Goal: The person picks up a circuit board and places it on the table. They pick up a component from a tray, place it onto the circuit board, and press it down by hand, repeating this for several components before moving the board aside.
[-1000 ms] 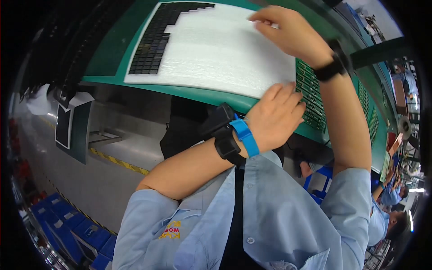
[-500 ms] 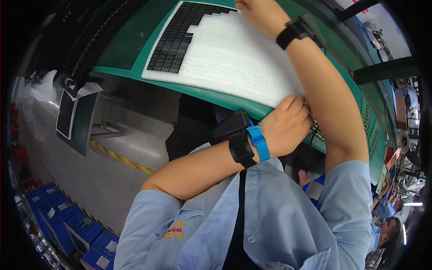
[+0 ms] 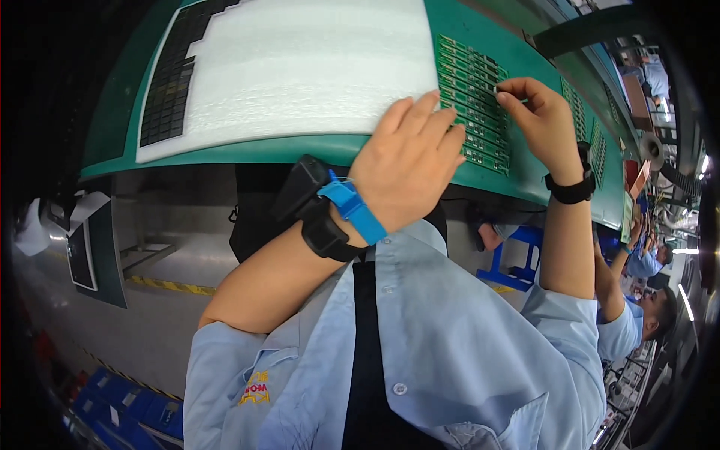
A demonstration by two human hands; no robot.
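Note:
A panel of narrow green circuit boards (image 3: 474, 112) lies on the green table mat to the right of a white foam sheet (image 3: 315, 67). My left hand (image 3: 412, 154) rests palm down at the near corner of the foam, fingers spread, with the fingertips at the boards' left edge. Over the right side of the panel, my right hand (image 3: 544, 124) pinches thumb and forefinger together. Whatever is between those fingertips is too small to make out. Rows of small black rectangular pieces (image 3: 169, 97) cover the foam's left end.
More green board panels (image 3: 574, 105) lie farther right on the green mat (image 3: 292, 150). A blue strap (image 3: 360, 214) and a black device are on my left wrist. Below the table stands a blue stool (image 3: 514, 259). A co-worker (image 3: 637, 319) is at the right.
My right hand has come from the foam's far edge to above the circuit boards, its fingers pinched. My left hand has shifted left in view, its fingers now spread, and the view has turned right.

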